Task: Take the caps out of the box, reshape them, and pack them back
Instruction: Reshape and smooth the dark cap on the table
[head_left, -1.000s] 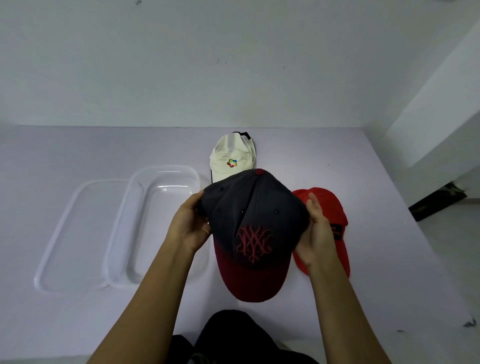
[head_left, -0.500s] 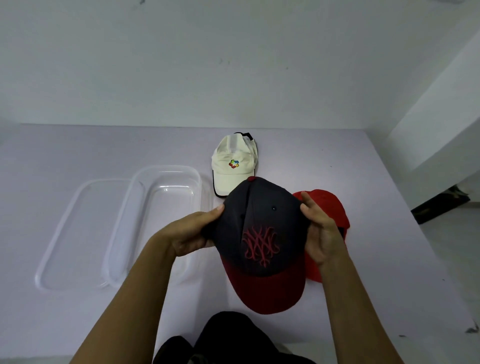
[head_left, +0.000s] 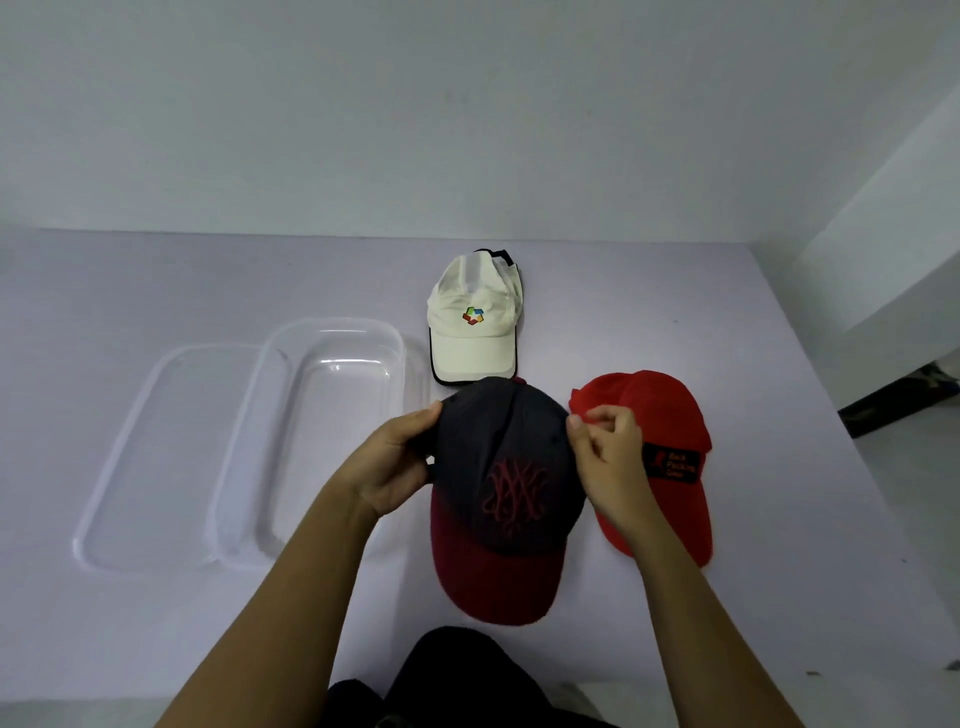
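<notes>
Three caps out on table (head_left: 675, 312) | navy cap (head_left: 511, 467) held above it, left hand (head_left: 395, 467) gripping crown side, right hand (head_left: 605, 457) pinching opposite side | judged light, soft crown, stiffer brim; best held by crown sides | box (head_left: 270, 415) left

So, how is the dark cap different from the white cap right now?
The dark cap is held by the left hand and the right hand; the white cap lies untouched on the table. The dark cap has a maroon brim and red embroidery; the white cap has a multicoloured logo. Both brims point toward the person.
</notes>
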